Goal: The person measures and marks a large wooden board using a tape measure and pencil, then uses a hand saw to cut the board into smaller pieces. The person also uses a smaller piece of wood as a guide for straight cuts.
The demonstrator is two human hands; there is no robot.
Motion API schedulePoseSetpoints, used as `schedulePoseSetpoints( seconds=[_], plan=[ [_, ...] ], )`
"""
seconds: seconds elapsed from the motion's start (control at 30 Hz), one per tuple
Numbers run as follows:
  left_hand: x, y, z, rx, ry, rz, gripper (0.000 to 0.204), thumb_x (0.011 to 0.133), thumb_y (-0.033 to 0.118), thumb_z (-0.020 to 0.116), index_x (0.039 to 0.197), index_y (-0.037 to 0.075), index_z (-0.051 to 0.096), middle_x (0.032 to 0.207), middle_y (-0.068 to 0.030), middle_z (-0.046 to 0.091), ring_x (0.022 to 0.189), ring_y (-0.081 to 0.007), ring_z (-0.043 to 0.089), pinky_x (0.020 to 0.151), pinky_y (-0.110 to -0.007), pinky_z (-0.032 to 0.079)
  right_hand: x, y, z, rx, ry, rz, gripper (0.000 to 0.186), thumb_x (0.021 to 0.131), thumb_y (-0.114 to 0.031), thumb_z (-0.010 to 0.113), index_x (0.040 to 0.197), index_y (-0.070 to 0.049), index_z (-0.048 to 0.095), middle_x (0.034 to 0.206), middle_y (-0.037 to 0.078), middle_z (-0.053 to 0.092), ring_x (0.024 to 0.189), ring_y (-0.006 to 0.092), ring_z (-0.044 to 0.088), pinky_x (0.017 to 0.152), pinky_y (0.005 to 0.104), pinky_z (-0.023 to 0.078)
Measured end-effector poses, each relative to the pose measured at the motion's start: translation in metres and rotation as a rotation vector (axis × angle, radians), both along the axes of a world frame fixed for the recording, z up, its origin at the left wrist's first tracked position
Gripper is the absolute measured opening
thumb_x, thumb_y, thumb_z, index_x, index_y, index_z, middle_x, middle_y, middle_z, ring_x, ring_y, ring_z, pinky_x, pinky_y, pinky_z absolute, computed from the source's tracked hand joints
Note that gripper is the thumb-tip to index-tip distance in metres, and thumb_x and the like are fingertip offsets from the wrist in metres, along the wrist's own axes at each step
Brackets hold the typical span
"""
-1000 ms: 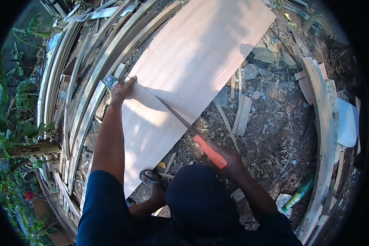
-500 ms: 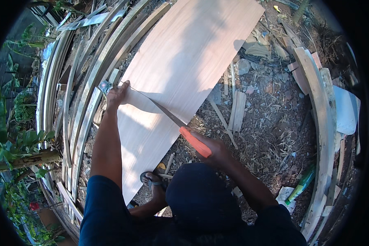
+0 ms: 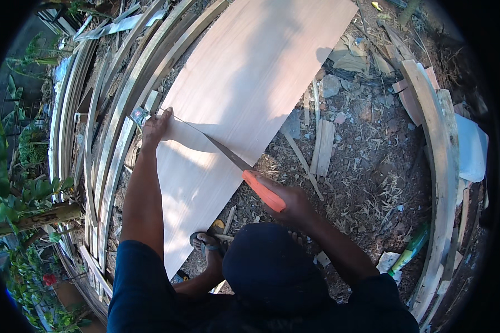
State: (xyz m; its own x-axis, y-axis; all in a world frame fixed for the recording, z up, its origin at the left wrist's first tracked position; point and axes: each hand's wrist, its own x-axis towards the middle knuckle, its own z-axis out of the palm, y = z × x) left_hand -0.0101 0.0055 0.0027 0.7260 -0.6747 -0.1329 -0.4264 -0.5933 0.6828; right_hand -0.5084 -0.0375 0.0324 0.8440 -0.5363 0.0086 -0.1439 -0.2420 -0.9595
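Note:
My right hand (image 3: pixel 286 201) is closed around the orange handle of a handsaw (image 3: pixel 264 192). Its dark blade slants up and left across a pale plywood sheet (image 3: pixel 261 72), narrowing toward my other hand. At the sheet's left edge my left hand (image 3: pixel 156 129) is closed, its fingertips on the wood close to the blade's tip. Just left of that hand shows a small boxy grey-green thing (image 3: pixel 139 115), maybe a tape measure; whether the hand touches it I cannot tell. A sandaled foot (image 3: pixel 205 242) is beside the sheet's lower right edge.
Long wooden planks (image 3: pixel 130 91) lie along the left, with green plants (image 3: pixel 22 205) beyond. More boards (image 3: pixel 428 122) run down the right, beside a pale blue-white container (image 3: pixel 471 149). Offcuts (image 3: pixel 323 149) and chips litter the soil. A green bottle (image 3: pixel 411 252) lies lower right.
The view has shifted very slightly. Both hands and the handsaw keep nearly the same places against the plywood sheet.

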Motion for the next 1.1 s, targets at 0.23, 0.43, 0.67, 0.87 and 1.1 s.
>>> schedulePoseSetpoints(
  seconds=[0.23,0.43,0.67,0.87,1.1],
  plan=[
    [0.023,0.007,-0.024,0.243,-0.133,0.055,0.078,0.081,0.066,0.064,0.113,-0.005,0.065,0.099,-0.0266,0.068,0.096,-0.0372,0.065,0.084,-0.042,0.048,-0.156,0.032,0.064,-0.195,0.414,0.153,0.058,0.076,-0.021,0.076,0.13,-0.013,0.057,0.112,0.014,0.069,0.1,0.027,0.07,0.082,0.0385,0.057],
    [0.033,0.008,-0.022,0.064,-0.26,-0.193,0.055,0.088,0.053,0.064,0.123,0.01,0.064,0.1,-0.0236,0.068,0.092,-0.0365,0.065,0.081,-0.043,0.049,0.025,-0.01,0.003,0.01,0.018,-0.058,0.072,0.075,-0.021,0.077,0.141,-0.017,0.049,0.113,0.013,0.068,0.093,0.0344,0.069,0.08,0.0396,0.057],
    [-0.005,0.0,-0.002,0.062,0.069,-0.05,0.083,0.08,0.07,0.061,0.123,-0.001,0.063,0.111,-0.0241,0.068,0.105,-0.0383,0.064,0.09,-0.041,0.049,-0.176,0.026,0.053,0.006,0.579,0.231,0.055,0.084,-0.02,0.073,0.136,-0.017,0.054,0.122,0.012,0.065,0.093,0.0252,0.071,0.079,0.0329,0.055],
    [-0.017,-0.007,0.017,0.208,-0.132,0.065,0.089,0.077,0.066,0.067,0.13,-0.004,0.056,0.124,-0.0252,0.061,0.117,-0.0348,0.059,0.098,-0.04,0.045,-0.014,-0.003,-0.003,0.006,0.061,-0.009,0.066,0.078,-0.012,0.075,0.139,-0.015,0.051,0.115,0.016,0.066,0.093,0.0296,0.068,0.08,0.0364,0.055],
    [-0.007,-0.006,0.005,0.44,-0.167,0.08,0.09,0.077,0.069,0.066,0.119,-0.011,0.06,0.118,-0.0276,0.064,0.115,-0.0384,0.059,0.097,-0.042,0.045,-0.16,0.019,0.069,-0.206,0.406,0.169,0.063,0.078,-0.015,0.077,0.137,-0.016,0.054,0.111,0.013,0.069,0.088,0.0274,0.071,0.074,0.0367,0.056]
  ],
)
